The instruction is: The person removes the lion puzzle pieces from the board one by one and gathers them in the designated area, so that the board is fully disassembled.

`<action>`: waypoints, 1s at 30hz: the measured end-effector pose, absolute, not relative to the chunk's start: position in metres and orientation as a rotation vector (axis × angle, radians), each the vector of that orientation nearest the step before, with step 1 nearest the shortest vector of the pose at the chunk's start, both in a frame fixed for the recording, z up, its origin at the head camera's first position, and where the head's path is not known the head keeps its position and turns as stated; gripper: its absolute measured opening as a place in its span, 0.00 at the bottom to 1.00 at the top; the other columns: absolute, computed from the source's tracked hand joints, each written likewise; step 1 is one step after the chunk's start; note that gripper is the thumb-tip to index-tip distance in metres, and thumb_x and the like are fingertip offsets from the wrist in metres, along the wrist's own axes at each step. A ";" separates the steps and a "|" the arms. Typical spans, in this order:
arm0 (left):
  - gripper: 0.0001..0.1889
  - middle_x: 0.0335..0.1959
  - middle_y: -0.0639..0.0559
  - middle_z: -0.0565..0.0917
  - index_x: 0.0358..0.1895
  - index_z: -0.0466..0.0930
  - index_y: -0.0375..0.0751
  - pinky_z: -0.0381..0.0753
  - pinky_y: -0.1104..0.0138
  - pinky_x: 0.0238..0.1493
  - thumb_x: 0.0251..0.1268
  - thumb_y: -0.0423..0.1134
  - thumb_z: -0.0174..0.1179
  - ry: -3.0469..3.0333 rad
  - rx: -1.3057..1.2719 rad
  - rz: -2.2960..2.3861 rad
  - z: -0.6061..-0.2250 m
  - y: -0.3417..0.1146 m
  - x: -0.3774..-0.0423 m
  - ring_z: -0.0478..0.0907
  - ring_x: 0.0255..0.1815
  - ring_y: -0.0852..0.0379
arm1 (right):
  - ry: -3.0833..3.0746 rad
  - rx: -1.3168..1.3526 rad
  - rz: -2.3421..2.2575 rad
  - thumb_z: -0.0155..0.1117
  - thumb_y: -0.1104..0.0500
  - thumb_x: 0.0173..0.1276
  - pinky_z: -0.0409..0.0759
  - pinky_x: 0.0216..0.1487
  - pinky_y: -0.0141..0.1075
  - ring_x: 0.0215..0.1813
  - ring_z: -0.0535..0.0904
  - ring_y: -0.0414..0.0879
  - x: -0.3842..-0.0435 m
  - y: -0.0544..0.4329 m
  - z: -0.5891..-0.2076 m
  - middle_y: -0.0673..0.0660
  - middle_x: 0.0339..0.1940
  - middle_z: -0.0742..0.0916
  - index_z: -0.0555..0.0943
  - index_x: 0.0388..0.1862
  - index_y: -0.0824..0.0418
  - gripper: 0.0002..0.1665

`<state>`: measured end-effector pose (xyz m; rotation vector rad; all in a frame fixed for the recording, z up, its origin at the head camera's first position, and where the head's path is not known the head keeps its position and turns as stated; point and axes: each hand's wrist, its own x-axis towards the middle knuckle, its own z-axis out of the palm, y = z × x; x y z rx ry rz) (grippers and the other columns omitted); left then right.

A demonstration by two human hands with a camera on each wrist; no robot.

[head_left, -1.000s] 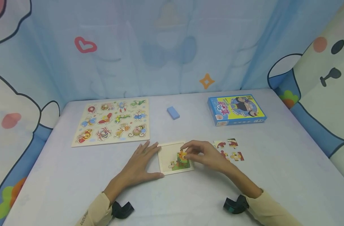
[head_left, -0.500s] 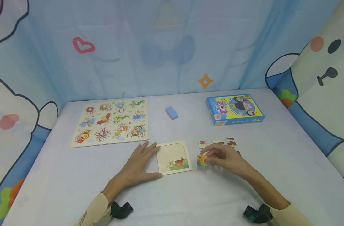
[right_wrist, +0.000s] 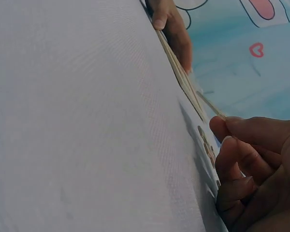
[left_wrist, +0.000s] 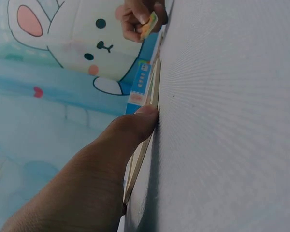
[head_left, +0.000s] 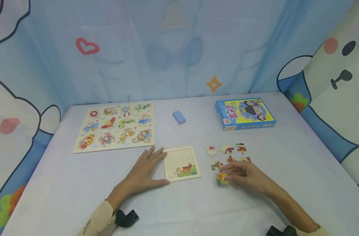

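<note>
A small wooden puzzle tray [head_left: 179,157] lies in front of me, with brown-and-green pieces [head_left: 186,170] fitted in its lower right corner. My left hand [head_left: 144,168] rests at the tray's left side, fingers spread and straight, thumb along the near corner. Between thumb and fingertips, my right hand [head_left: 251,177] pinches a yellow-and-green puzzle piece [head_left: 222,178] to the right of the tray. In the right wrist view that puzzle piece [right_wrist: 212,105] shows edge-on, raised off the table. Beyond the right hand lie several loose puzzle pieces [head_left: 227,149], partly covered by its fingers.
A large insect puzzle board [head_left: 115,127] lies at the back left. A blue block [head_left: 179,117] sits behind the tray, and a blue-and-yellow box [head_left: 245,114] stands at the back right. A printed curtain [head_left: 173,49] hangs behind the table.
My right hand has moved right, away from the tray, carrying the yellow-and-green puzzle piece, then nearer to me. More loose pieces are uncovered. My left hand stays at the tray.
</note>
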<state>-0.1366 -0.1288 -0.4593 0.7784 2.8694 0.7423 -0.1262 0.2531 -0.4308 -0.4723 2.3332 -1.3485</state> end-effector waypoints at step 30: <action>0.49 0.77 0.59 0.54 0.74 0.58 0.53 0.36 0.55 0.78 0.50 0.72 0.59 2.863 0.781 0.772 -0.461 -0.130 -0.138 0.38 0.79 0.53 | 2.381 -0.405 -1.280 0.67 0.60 0.63 0.81 0.30 0.32 0.30 0.79 0.43 -0.124 0.248 -0.436 0.55 0.32 0.85 0.79 0.42 0.62 0.10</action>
